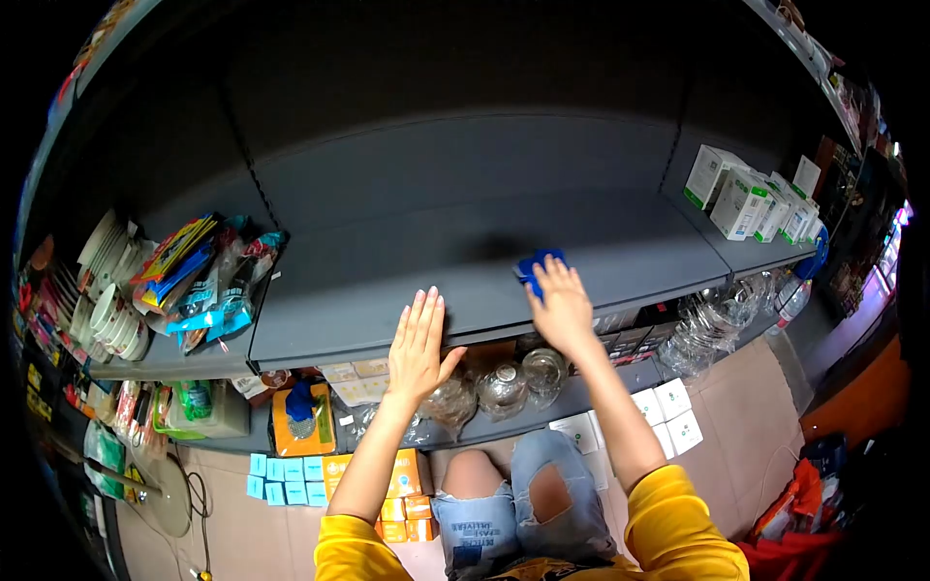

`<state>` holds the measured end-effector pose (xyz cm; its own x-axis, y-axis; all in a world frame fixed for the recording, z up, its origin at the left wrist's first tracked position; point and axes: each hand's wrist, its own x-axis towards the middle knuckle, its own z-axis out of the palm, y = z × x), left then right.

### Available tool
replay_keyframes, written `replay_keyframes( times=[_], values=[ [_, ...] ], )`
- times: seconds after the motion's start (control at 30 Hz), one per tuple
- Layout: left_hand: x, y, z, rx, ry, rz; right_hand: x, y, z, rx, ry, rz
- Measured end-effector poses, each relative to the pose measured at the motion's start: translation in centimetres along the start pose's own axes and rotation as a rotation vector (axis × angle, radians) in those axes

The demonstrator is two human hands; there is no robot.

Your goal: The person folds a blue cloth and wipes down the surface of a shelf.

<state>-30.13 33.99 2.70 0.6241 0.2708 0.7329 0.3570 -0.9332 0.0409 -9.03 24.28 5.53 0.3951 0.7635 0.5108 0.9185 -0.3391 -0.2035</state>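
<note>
While the right hand (562, 308) presses a blue cloth (536, 266) flat on the bare grey shelf (407, 242), the left hand (418, 347) rests open on the shelf's front edge, holding nothing.

The cloth sits mid-shelf, mostly hidden under the right fingers (554, 278), which lie spread over it rather than closed; whether any part is pinched underneath cannot be made out. It looks soft, light and limp, likely to bunch and slide easily on the smooth metal, so a flat palm or a gathered pinch at its middle would probably control it best. To the left lie coloured packets (199, 276) and stacked plates (111, 290); white boxes (751, 201) stand at the right end, and clear glass jars (504, 387) sit on the shelf below, above the person's knees (513, 489).
</note>
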Motion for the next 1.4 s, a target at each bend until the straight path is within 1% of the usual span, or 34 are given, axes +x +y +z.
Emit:
replay_keyframes(
  times=[0.1,0.17,0.2,0.27,0.3,0.33,0.4,0.47,0.53,0.67,0.77,0.87,0.93,1.0,1.1,1.17,1.27,1.33,1.37,1.4],
  values=[
    [-0.1,-0.2,-0.2,-0.058,0.037,0.018,-1.1,-4.5,1.3,0.021,0.069,-0.07],
    [-0.4,-0.7,0.0,-0.184,0.078,0.046,-1.5,-7.2,1.6,0.04,0.1,-0.099],
    [-0.6,-0.8,0.0,-0.182,0.069,0.053,-1.5,-8.3,1.7,0.062,0.121,-0.11],
    [-0.7,-1.0,-0.1,-0.388,0.188,0.003,-1.6,-10.4,2.4,0.073,0.11,-0.127],
    [-0.9,-0.9,-0.4,-0.419,0.203,-0.051,-1.6,-11.5,2.7,0.077,0.099,-0.147],
    [-1.4,-0.8,-0.8,-0.405,0.213,-0.112,-1.5,-12.6,3.0,0.08,0.089,-0.169],
    [-2.8,-1.7,-0.5,-0.367,0.301,-0.11,-1.4,-14.7,3.5,0.135,0.097,-0.196],
    [-3.4,-2.0,-0.9,-0.335,0.327,-0.145,-1.2,-16.0,3.8,0.159,0.075,-0.217],
    [-4.0,-2.3,-1.4,-0.301,0.317,-0.202,-1.0,-15.9,3.8,0.179,0.031,-0.241],
    [-5.1,-2.9,-1.7,-0.279,0.329,-0.247,-0.9,-15.2,3.8,0.228,0.019,-0.264],
    [-5.8,-3.1,-2.3,-0.274,0.256,-0.314,-0.5,-14.2,3.4,0.263,0.005,-0.217],
    [-6.3,-3.5,-2.7,-0.295,0.23,-0.319,-0.6,-12.2,2.6,0.218,-0.034,-0.164],
    [-6.4,-3.8,-2.7,-0.295,0.221,-0.301,-0.9,-10.2,2.2,0.182,0.021,-0.112],
    [-6.6,-3.8,-2.8,-0.311,0.202,-0.288,-0.9,-9.1,1.7,0.253,0.052,-0.074],
    [-6.5,-3.6,-3.3,-0.343,0.195,-0.295,-0.9,-9.7,2.1,0.232,0.093,-0.077],
    [-6.5,-3.5,-3.6,-0.357,0.19,-0.316,-0.8,-10.1,2.3,0.14,0.133,-0.065],
    [-8.1,-3.5,-3.5,-0.355,0.221,-0.279,-0.8,-10.3,2.3,0.167,0.13,-0.086],
    [-8.9,-3.3,-3.4,-0.335,0.276,-0.224,-0.8,-11.1,2.5,0.146,0.128,-0.102],
    [-8.9,-3.0,-3.5,-0.37,0.284,-0.275,-0.8,-11.8,2.5,0.108,0.12,-0.097],
    [-8.8,-2.9,-3.6,-0.368,0.285,-0.277,-0.9,-12.6,2.7,0.072,0.113,-0.09]
  ],
)
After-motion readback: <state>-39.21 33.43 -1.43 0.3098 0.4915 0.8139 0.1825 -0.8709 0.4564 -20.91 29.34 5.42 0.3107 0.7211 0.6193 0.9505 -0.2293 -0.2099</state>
